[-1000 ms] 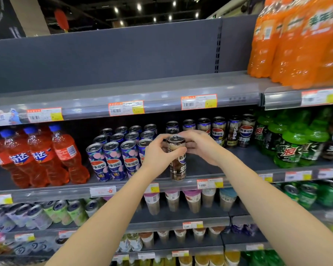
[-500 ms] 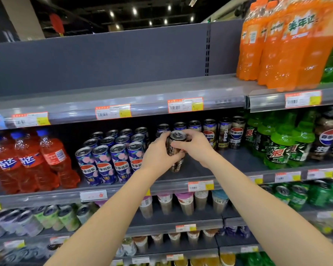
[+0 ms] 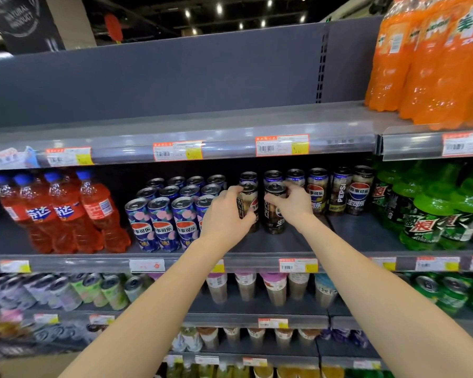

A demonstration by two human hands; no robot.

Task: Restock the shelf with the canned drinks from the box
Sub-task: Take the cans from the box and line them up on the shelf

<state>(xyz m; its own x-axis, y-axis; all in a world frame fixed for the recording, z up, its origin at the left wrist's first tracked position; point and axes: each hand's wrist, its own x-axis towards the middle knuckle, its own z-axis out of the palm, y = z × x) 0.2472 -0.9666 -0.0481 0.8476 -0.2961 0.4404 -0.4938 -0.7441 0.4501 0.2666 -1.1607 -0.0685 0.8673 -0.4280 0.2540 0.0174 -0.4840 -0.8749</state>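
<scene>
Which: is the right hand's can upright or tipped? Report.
Upright: the dark can stands lid up, base on the shelf, the right hand gripping its top.

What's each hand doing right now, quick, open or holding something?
Left hand: grips the left dark can.
Right hand: fingers curled round the top of the right dark can.

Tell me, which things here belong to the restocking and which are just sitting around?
In the job: left hand, gripping the left dark can; right hand, gripping the right dark can; middle shelf.
Just there: blue cans, red bottles, orange bottles, green bottles.
</scene>
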